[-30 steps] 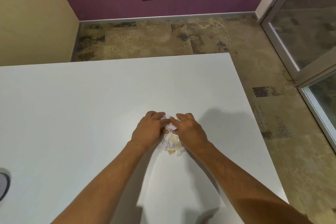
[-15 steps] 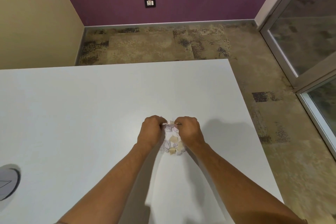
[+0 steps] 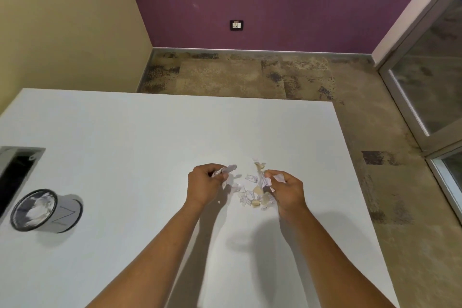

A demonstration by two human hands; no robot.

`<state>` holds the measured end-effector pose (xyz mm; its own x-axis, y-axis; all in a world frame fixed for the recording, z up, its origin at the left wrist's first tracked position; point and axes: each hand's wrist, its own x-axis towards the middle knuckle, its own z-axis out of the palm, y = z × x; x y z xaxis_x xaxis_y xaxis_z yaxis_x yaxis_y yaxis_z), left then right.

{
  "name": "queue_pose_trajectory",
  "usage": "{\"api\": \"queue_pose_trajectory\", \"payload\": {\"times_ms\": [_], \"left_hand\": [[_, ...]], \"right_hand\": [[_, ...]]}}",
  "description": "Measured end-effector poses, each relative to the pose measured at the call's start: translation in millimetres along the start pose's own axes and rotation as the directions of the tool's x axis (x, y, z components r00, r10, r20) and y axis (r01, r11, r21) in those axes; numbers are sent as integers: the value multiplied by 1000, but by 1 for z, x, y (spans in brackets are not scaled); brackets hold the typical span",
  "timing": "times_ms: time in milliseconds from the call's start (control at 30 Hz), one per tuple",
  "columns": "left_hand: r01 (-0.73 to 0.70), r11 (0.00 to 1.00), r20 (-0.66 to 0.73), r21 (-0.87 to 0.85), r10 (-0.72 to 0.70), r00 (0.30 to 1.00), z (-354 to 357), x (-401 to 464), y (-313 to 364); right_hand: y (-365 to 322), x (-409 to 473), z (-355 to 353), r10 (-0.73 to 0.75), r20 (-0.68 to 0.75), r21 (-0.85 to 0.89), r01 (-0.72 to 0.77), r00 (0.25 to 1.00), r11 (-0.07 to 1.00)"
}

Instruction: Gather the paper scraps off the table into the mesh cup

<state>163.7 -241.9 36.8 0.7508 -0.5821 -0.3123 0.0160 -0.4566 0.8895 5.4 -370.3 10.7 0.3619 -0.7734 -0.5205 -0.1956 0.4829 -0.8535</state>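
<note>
Purple back wall (image 3: 275,2) at twelve o'clock, beige wall at ten, mottled floor (image 3: 237,75) beyond. White table (image 3: 125,137) filling the lower frame. Mesh cup (image 3: 46,210) at nine o'clock near the left edge, holding some paper, well apart from the hands. Left hand (image 3: 206,186) just left of centre, fingers curled round a wad of scraps. Right hand (image 3: 287,190) just right of centre, likewise gripping scraps. Loose paper scraps (image 3: 252,195) lying on the table between the two hands.

2 hands (image 3: 207,185), 1 mesh cup (image 3: 45,210), 1 table (image 3: 125,145), paper scraps (image 3: 252,195) uncountable.
</note>
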Motion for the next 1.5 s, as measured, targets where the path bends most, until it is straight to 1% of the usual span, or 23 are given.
{"api": "queue_pose_trajectory", "payload": {"times_ms": [167, 333, 533, 600, 667, 800, 867, 933, 1000, 1067, 1200, 1267, 1400, 1500], "left_hand": [[59, 994, -18, -96, -60, 998, -51, -31, -7], [50, 983, -92, -175, -67, 993, -108, -64, -13], [56, 982, -217, -179, -95, 972, -191, -84, -42], [59, 980, -267, -190, -109, 958, -220, -86, -53], [69, 984, -329, -165, -121, 936, -247, -86, -65], [113, 991, -463, -70, -132, 876, -293, -85, -80], [152, 988, -521, 26, -116, 846, -314, -81, -82], [198, 967, -536, 161, -83, 840, -332, -73, -86], [235, 913, -507, 333, -37, 861, -347, -63, -92], [255, 824, -450, 506, -1, 893, -353, -54, -96], [250, 620, -288, 744, -41, 957, -348, -39, -91], [254, 546, -246, 799, -90, 965, -342, -30, -91], [257, 476, -217, 841, -139, 966, -334, -17, -99], [258, 485, -204, 835, -163, 965, -336, -12, -100]], "right_hand": [[-6, -47, 18, 1, 110, 137, -16, 994, 990], [-7, -94, 54, 13, 158, 162, -38, 987, 986], [4, -142, 109, 69, 208, 216, -115, 976, 970], [9, -157, 130, 74, 238, 217, -127, 968, 968], [14, -171, 150, 75, 267, 242, -142, 961, 960], [21, -188, 181, 72, 305, 260, -156, 950, 953], [25, -194, 192, 78, 309, 255, -162, 948, 953], [29, -198, 200, 81, 309, 250, -163, 948, 955], [32, -203, 205, 78, 304, 240, -156, 950, 958], [35, -205, 208, 85, 291, 229, -155, 953, 961], [40, -208, 210, 102, 266, 206, -160, 959, 965], [42, -208, 212, 109, 260, 200, -164, 959, 966], [46, -206, 219, 115, 259, 191, -167, 959, 967], [49, -205, 226, 113, 269, 171, -163, 956, 972]]}}
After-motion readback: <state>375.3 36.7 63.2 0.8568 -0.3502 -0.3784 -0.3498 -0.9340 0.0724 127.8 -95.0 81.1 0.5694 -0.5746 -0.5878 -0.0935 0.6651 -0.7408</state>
